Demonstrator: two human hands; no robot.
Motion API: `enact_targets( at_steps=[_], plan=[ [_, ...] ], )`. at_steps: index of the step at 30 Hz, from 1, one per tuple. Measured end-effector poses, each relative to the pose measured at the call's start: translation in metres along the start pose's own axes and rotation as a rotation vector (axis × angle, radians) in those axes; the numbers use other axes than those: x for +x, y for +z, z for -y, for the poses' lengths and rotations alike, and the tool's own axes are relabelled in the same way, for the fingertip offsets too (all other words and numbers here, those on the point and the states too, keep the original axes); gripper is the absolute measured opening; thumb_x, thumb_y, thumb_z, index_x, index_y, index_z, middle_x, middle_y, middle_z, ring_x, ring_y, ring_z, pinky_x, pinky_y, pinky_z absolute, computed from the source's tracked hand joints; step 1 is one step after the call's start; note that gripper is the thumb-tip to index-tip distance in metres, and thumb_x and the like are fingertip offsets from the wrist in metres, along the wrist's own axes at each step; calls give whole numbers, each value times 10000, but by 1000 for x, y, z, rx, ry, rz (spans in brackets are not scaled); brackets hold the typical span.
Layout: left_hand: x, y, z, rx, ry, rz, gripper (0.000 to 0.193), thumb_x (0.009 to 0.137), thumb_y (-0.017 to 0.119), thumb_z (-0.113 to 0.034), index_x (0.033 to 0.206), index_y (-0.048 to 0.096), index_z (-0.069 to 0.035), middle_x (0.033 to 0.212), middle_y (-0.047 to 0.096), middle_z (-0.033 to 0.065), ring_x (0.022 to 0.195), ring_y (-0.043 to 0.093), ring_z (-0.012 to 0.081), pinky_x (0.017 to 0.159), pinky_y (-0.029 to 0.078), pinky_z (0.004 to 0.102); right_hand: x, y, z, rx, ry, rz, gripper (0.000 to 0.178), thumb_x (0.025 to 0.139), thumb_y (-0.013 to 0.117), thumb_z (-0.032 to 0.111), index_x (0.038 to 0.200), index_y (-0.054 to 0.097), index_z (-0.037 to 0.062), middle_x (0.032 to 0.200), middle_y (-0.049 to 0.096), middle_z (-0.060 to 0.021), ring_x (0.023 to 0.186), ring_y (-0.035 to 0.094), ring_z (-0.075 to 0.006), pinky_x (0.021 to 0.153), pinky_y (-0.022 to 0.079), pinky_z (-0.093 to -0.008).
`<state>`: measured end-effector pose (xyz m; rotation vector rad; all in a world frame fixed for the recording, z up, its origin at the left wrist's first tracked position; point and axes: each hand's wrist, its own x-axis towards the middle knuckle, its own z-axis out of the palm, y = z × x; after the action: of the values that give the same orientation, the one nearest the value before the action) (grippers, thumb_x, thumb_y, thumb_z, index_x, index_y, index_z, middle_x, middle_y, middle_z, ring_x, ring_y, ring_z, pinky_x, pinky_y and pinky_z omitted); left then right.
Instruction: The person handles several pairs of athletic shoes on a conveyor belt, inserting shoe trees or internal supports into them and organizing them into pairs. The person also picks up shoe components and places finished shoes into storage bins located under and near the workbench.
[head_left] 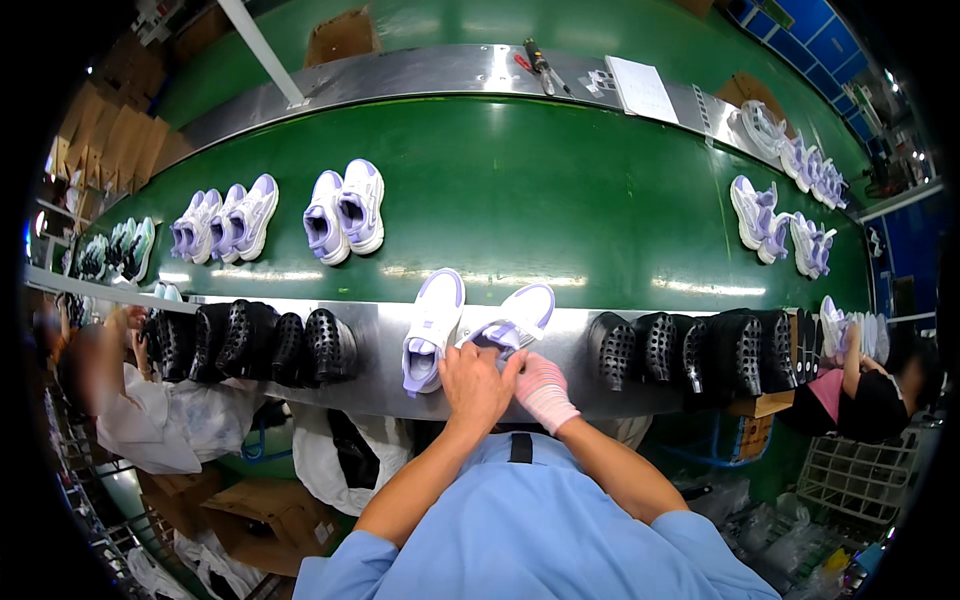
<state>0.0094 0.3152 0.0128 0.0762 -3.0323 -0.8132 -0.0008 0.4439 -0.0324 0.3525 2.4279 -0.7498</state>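
A white and lilac sneaker (527, 308) lies tilted on the metal edge in front of me, its toe pointing away to the right. My left hand (477, 384) has its fingers closed at the shoe's opening. Beside it my right hand (542, 388), in a pink striped fingerless wrap, is closed at the heel end of the same shoe. My fingers hide the heel and part of the collar, so what exactly they pinch is unclear. The matching sneaker (436, 322) stands upright just left of my hands, untouched.
Black studded shoe forms (328, 345) line the metal ledge on the left, with more black forms (735, 350) on the right. Finished-looking sneakers (343, 210) and other sneakers (760, 218) stand on the green belt (560, 200). A screwdriver (538, 66) and paper (640, 88) lie beyond. Co-workers sit both sides.
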Motion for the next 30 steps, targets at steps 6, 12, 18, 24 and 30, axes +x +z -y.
enact_targets(
  at_steps=[6,12,18,24,30],
  plan=[
    [22,26,11,-13,-36,-98,317,848,775,-328,835,755,-12,883,705,182,897,617,390,834,449,519,14,26,13,148,17,62,431,984,535,435,1118,698,60,1119,724,-255,1081,679,-454,938,539,-529],
    [11,35,45,-108,11,-169,242,853,764,-226,756,701,-14,801,680,175,852,605,392,799,460,526,13,26,-2,175,-200,-51,410,967,550,404,1037,718,37,1016,703,-289,1008,657,-497,894,531,-538],
    [10,32,32,-157,-10,-83,293,830,801,-261,732,714,1,789,698,186,848,612,390,787,482,510,22,34,-13,321,-394,7,383,926,615,354,1122,698,35,1126,701,-273,1083,652,-464,915,526,-517],
    [16,33,37,-149,-30,-63,314,837,805,-275,771,722,21,751,692,205,770,640,388,728,499,505,20,13,-26,340,-211,-59,348,979,625,372,1007,681,30,853,716,-204,726,696,-340,686,564,-437],
    [-2,32,50,-430,-262,22,302,886,787,-250,866,749,49,760,733,181,663,688,273,662,524,405,22,-63,47,1074,148,168,294,881,754,352,834,696,68,698,617,-28,563,533,-129,490,432,-312]
  ],
)
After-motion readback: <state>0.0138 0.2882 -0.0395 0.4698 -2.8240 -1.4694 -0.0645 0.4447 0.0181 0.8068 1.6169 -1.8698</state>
